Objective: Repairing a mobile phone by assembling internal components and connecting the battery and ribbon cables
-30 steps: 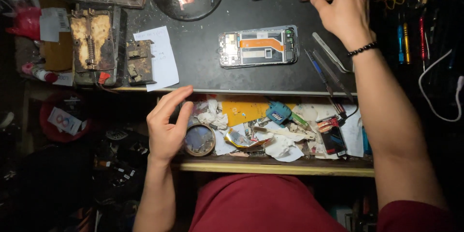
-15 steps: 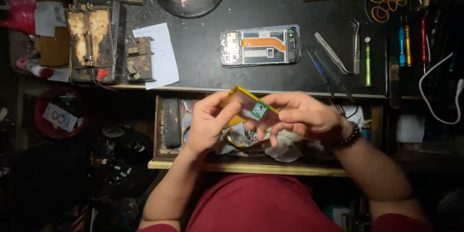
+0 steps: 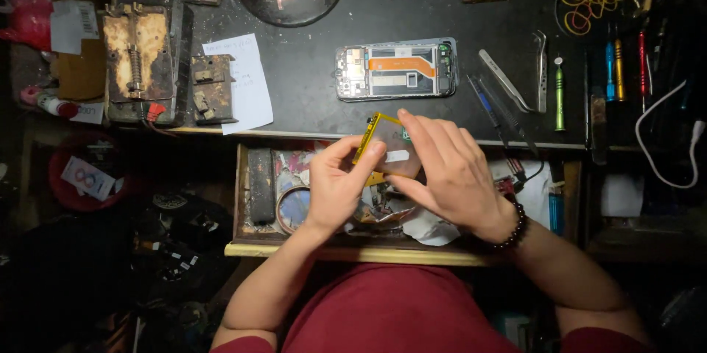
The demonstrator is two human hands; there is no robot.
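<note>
Left hand (image 3: 335, 187) fingertips (image 3: 377, 148) pinch the near left edge of a flat yellow-edged rectangular phone part with a brownish face (image 3: 390, 148), while the right hand (image 3: 449, 173) closes on its right side, index finger laid along the far edge and thumb under it. The part is held in the air, tilted, over the front edge of the dark bench (image 3: 309, 88) and the open cluttered wooden drawer (image 3: 353, 250) below. Just beyond on the bench lies an opened phone frame with an orange flex strip (image 3: 396, 70); silver tweezers (image 3: 508, 80) sit to its right.
</note>
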